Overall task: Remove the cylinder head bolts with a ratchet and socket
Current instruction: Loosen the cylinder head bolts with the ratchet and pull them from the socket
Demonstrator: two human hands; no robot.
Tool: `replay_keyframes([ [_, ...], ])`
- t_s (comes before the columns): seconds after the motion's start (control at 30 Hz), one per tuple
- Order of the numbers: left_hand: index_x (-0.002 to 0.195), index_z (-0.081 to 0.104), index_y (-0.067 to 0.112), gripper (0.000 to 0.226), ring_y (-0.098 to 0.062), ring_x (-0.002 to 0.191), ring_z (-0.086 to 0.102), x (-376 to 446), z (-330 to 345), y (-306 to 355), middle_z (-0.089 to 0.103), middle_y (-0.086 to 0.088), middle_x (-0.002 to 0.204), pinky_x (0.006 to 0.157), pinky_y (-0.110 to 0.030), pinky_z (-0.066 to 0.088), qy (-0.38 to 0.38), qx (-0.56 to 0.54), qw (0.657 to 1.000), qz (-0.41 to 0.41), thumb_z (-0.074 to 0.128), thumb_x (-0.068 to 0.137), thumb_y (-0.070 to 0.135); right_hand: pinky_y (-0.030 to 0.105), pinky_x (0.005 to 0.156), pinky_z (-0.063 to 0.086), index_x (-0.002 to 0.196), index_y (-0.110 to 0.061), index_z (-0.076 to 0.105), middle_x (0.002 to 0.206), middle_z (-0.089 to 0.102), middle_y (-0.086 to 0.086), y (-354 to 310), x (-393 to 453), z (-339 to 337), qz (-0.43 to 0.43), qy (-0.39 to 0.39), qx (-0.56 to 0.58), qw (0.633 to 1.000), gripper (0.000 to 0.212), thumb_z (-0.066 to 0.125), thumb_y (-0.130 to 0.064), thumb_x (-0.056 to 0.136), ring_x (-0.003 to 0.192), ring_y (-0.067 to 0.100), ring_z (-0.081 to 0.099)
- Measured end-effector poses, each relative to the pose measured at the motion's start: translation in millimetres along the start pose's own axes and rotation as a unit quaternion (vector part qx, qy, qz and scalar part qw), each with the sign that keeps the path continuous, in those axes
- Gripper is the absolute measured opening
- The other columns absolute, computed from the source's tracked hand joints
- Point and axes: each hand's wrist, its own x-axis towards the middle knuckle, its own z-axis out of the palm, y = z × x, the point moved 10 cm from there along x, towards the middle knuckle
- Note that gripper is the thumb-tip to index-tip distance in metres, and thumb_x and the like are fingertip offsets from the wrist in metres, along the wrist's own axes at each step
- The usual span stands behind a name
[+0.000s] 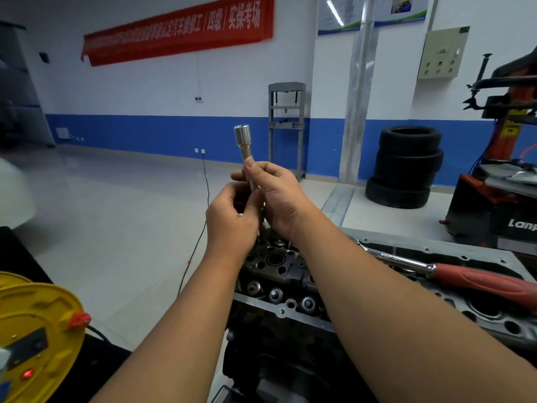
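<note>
Above the dark metal cylinder head [276, 269], left hand [229, 225] and right hand [279, 196] pinch a long silver socket extension [245, 152] upright; the red-handled ratchet [453, 276] lies right of it.

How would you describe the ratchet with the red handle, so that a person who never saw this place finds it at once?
Look at the grey engine block at the lower right, beside the person's right forearm. The ratchet lies across its top face, with nobody holding it. It has a chrome shaft and a red grip, unlike the bare metal extension bar that both hands hold upright above the cylinder head.
</note>
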Motion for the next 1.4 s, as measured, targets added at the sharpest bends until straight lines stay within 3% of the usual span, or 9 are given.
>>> replay_keyframes([
  [0.2, 0.096, 0.071, 0.032, 0.023, -0.008, 0.078, 0.070, -0.9, 6.8, -3.3, 0.074, 0.012, 0.081, 0.073, -0.029, 0.060, -0.025, -0.040, 0.998, -0.038, 0.049, 0.100, 0.036, 0.046, 0.086, 0.056, 0.086, -0.017, 0.077, 0.100, 0.079, 0.003, 2.6, 2.8, -0.3, 0.013, 0.020, -0.036, 0.999, 0.044, 0.056, -0.052, 0.102, 0.091, 0.022, 0.068],
  [0.4, 0.097, 0.069, 0.031, 0.006, -0.003, 0.083, 0.073, -0.3, -3.5, -2.3, 0.075, 0.011, 0.087, 0.074, -0.022, 0.061, 0.013, -0.012, 1.000, -0.016, 0.067, 0.102, 0.027, 0.055, 0.100, 0.054, 0.098, -0.012, 0.071, 0.104, 0.078, 0.004, 1.8, 1.3, 1.1, 0.002, 0.002, -0.017, 1.000, 0.032, 0.069, -0.044, 0.096, 0.094, 0.024, 0.071],
  [0.53, 0.104, 0.072, 0.034, 0.019, -0.012, 0.091, 0.074, -2.2, 7.6, -2.0, 0.077, 0.005, 0.092, 0.081, -0.032, 0.061, -0.031, -0.051, 0.998, -0.035, 0.053, 0.102, 0.032, 0.045, 0.083, 0.058, 0.087, -0.015, 0.074, 0.102, 0.079, 0.001, 1.1, 2.3, -1.2, 0.011, 0.024, -0.037, 0.999, 0.046, 0.052, -0.053, 0.103, 0.089, 0.020, 0.069],
  [0.73, 0.094, 0.065, 0.037, 0.015, -0.002, 0.084, 0.072, 0.0, -4.3, -0.7, 0.073, 0.013, 0.089, 0.073, -0.015, 0.057, 0.017, 0.011, 1.000, -0.014, 0.072, 0.099, 0.026, 0.059, 0.102, 0.054, 0.106, -0.007, 0.068, 0.105, 0.077, 0.007, -1.5, -1.3, -0.3, 0.006, 0.013, -0.007, 1.000, 0.035, 0.070, -0.040, 0.096, 0.097, 0.027, 0.070],
  [0.83, 0.103, 0.070, 0.032, 0.005, -0.006, 0.085, 0.072, -0.9, 0.6, -0.9, 0.075, 0.009, 0.090, 0.076, -0.026, 0.059, -0.005, -0.030, 0.999, -0.026, 0.065, 0.102, 0.033, 0.048, 0.094, 0.060, 0.110, 0.000, 0.071, 0.101, 0.077, 0.004, -0.7, -0.8, 0.8, 0.006, 0.013, -0.024, 1.000, 0.046, 0.062, -0.044, 0.101, 0.088, 0.020, 0.072],
  [0.97, 0.101, 0.072, 0.027, 0.020, -0.014, 0.086, 0.073, -1.6, 4.4, -2.7, 0.075, 0.007, 0.087, 0.080, -0.039, 0.062, -0.017, -0.039, 0.998, -0.039, 0.053, 0.102, 0.031, 0.035, 0.075, 0.060, 0.093, -0.015, 0.075, 0.103, 0.079, 0.001, 0.5, 1.0, -0.6, 0.014, 0.019, -0.053, 0.998, 0.046, 0.052, -0.053, 0.103, 0.083, 0.012, 0.072],
  [1.1, 0.101, 0.071, 0.027, 0.003, -0.005, 0.085, 0.073, -1.0, -4.9, -2.0, 0.075, 0.013, 0.089, 0.079, -0.028, 0.063, 0.017, 0.003, 1.000, -0.015, 0.069, 0.101, 0.025, 0.046, 0.094, 0.058, 0.099, -0.013, 0.069, 0.106, 0.078, 0.006, -0.5, -0.5, 1.8, 0.003, 0.001, -0.019, 1.000, 0.031, 0.067, -0.044, 0.097, 0.093, 0.021, 0.072],
  [1.27, 0.100, 0.074, 0.028, 0.021, -0.002, 0.073, 0.067, -2.0, 2.4, -3.3, 0.072, 0.016, 0.078, 0.065, -0.017, 0.051, -0.010, -0.032, 0.999, -0.037, 0.054, 0.103, 0.033, 0.043, 0.083, 0.061, 0.088, -0.015, 0.076, 0.109, 0.078, 0.008, 1.7, 0.9, 0.3, 0.014, 0.017, -0.048, 0.999, 0.048, 0.052, -0.054, 0.103, 0.089, 0.020, 0.070],
  [1.4, 0.097, 0.072, 0.028, 0.013, -0.004, 0.079, 0.071, -1.0, -0.2, -2.2, 0.074, 0.016, 0.081, 0.069, -0.020, 0.057, -0.001, -0.002, 1.000, -0.023, 0.061, 0.104, 0.027, 0.047, 0.094, 0.057, 0.094, -0.016, 0.073, 0.110, 0.078, 0.006, 0.0, -0.9, 0.0, 0.011, 0.011, -0.036, 0.999, 0.037, 0.064, -0.051, 0.097, 0.095, 0.021, 0.070],
])
